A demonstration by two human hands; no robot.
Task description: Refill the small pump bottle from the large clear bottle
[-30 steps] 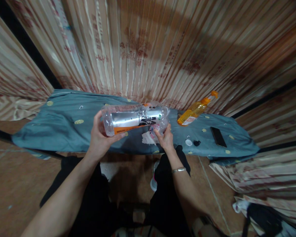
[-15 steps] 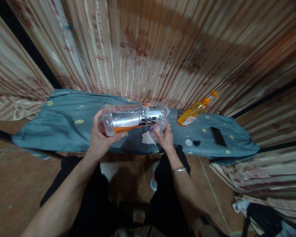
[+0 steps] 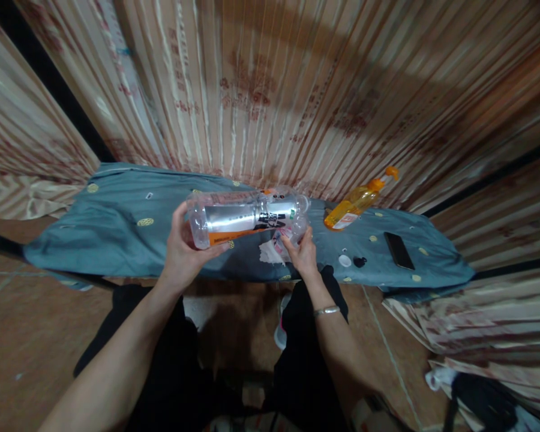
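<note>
evidently, the left grip [image 3: 183, 255] clamps the base and the right grip [image 3: 304, 255] the shoulder of a clear bottle [image 3: 231, 219], held sideways over the cloth-covered counter [image 3: 117, 240]; likely light (seemingly empty), slick, easily dented: hold both ends gently.

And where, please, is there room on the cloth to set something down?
The cloth is bare left of the left hand; a smaller patch separates orange bottle and phone. It's crowded around the right hand, clear bottle and white scrap.
</note>
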